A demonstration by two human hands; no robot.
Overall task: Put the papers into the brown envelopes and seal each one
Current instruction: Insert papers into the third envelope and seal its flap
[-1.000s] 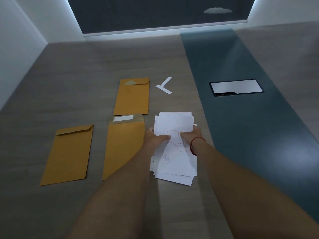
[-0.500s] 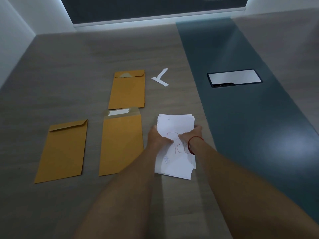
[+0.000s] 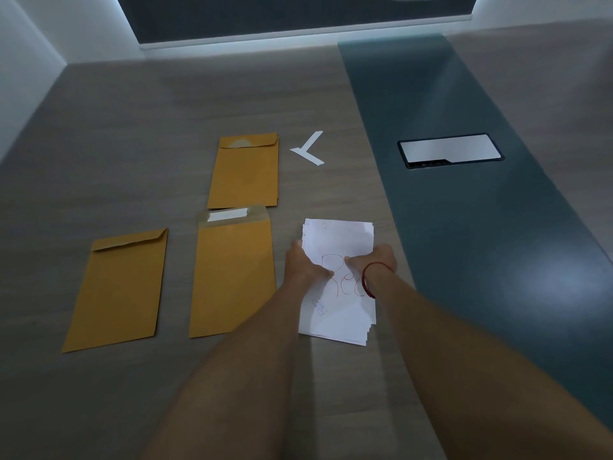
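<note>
Both hands, left hand and right hand, gripped the paper stack; two envelopes appeared closed, one open envelope remained unfilled.

**One head-worn view, angled down**

The desk is seen from above its near edge by a single wide-angle camera, faced forward and downward. The stack of papers is framed close, just below centre. No second view is given.
</note>
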